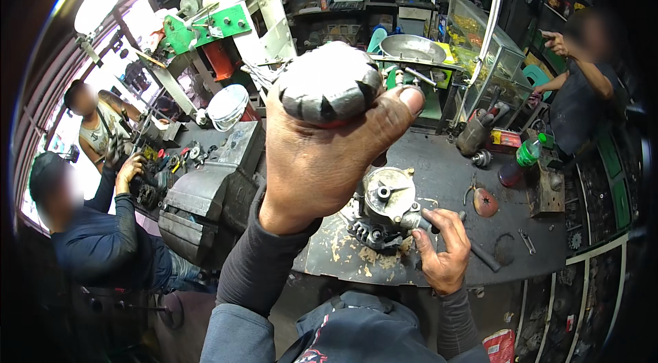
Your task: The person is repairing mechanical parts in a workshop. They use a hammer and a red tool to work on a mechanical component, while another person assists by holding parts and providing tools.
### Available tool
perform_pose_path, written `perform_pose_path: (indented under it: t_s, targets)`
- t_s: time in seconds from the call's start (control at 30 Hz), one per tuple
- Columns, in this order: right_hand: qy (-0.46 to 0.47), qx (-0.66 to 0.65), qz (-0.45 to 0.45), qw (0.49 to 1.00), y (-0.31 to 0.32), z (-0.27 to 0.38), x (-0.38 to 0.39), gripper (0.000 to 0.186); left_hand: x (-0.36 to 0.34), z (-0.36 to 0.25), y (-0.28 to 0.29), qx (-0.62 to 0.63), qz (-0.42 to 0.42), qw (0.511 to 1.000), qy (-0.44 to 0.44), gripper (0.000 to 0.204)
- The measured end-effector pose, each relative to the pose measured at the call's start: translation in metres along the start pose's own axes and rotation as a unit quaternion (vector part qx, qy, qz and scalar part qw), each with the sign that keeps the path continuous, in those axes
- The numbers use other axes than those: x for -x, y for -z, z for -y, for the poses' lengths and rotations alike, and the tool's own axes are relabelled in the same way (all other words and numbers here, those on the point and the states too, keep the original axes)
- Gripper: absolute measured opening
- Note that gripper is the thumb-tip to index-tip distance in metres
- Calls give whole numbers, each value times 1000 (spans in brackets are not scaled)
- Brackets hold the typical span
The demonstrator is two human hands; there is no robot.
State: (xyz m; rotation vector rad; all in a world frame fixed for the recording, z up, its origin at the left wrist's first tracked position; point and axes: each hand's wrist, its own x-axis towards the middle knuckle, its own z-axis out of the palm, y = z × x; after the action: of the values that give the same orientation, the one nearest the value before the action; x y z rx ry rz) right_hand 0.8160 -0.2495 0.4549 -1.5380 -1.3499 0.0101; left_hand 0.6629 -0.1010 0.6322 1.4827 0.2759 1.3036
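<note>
Raised close to the camera, my left hand (pixel 312 168) is closed round a thick round metal part (pixel 325 82) with a bright top and a dark, notched rim. Lower right, my right hand (pixel 444 250) has its thumb and fingers closed on a dark cylindrical fitting (pixel 421 221) on the side of a light metal housing (pixel 392 192). That housing has a round flanged top with a central bore and sits on a darker metal base (pixel 370 233) on the workbench (pixel 476 246), partly hidden behind my left hand. A dark hammer-like tool (pixel 483 255) lies beside my right hand.
Two co-workers (pixel 96 240) (pixel 89 123) work at a machine (pixel 199 198) at left; another person (pixel 579 96) stands at right. The bench holds a wrench (pixel 528 243), a red-brown part (pixel 485 202), a bottle (pixel 528 154) and a metal block (pixel 548 195). Shelving lies behind.
</note>
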Motion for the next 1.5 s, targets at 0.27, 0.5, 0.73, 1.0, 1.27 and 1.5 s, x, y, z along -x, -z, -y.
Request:
perform_pose_path:
  t_s: [0.27, 0.5, 0.73, 1.0, 1.27, 1.5]
  targets:
    - [0, -8, -1, 1000, -1, 1, 0, 35, 1, 10, 6, -27, 19, 999, 38, 26]
    - [4, -15, 4, 1000, -1, -1, -2, 34, 2, 17, 1, -91, 23, 996, -3, 23]
    - [-5, -28, 5, 1000, -1, -4, -3, 34, 17, 24, -18, -67, -94, 992, -56, 20]
    - [16, -53, 15, 998, -3, -15, -6, 33, -18, 13, 25, 120, 295, 944, 83, 43]
    - [11, -65, 10, 998, -7, -19, -5, 33, 30, 28, 1, -79, 51, 995, 16, 41]
    - [1, -128, 51, 991, -4, -24, 4, 32, 6, 25, 11, -37, 110, 992, 46, 37]
